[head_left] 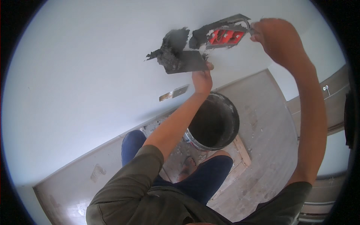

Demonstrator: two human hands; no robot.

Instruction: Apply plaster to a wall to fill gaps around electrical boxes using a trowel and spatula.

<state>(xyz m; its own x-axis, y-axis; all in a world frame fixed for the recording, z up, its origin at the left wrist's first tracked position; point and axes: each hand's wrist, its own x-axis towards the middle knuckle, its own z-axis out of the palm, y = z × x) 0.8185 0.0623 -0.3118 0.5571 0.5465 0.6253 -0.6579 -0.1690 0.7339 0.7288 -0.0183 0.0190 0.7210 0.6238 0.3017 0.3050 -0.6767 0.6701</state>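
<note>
My left hand (pixel 202 80) is closed on a dark flat plate, like a mortar board (pixel 193 62), below the wall opening. A lump of wet dark grey mortar (pixel 173 47) sits on its left part and overhangs the edge. Up and to the right, my right hand (pixel 279 39) grips a trowel by its handle, which my fingers hide. The trowel's bent metal neck (pixel 246 24) shows, and its blade (pixel 238 17) lies along the top of a red electrical box (pixel 227 37) set in the white wall. Dark mortar surrounds the box.
Below my left arm stands a round bucket (pixel 235 119) with dark mortar inside. Under it is a wooden board (pixel 242 150). Lower on the wall is another rectangular box opening (pixel 173 93). Debris (pixel 153 125) lies on the floor along the wall; cabinets (pixel 335 88) stand at the right.
</note>
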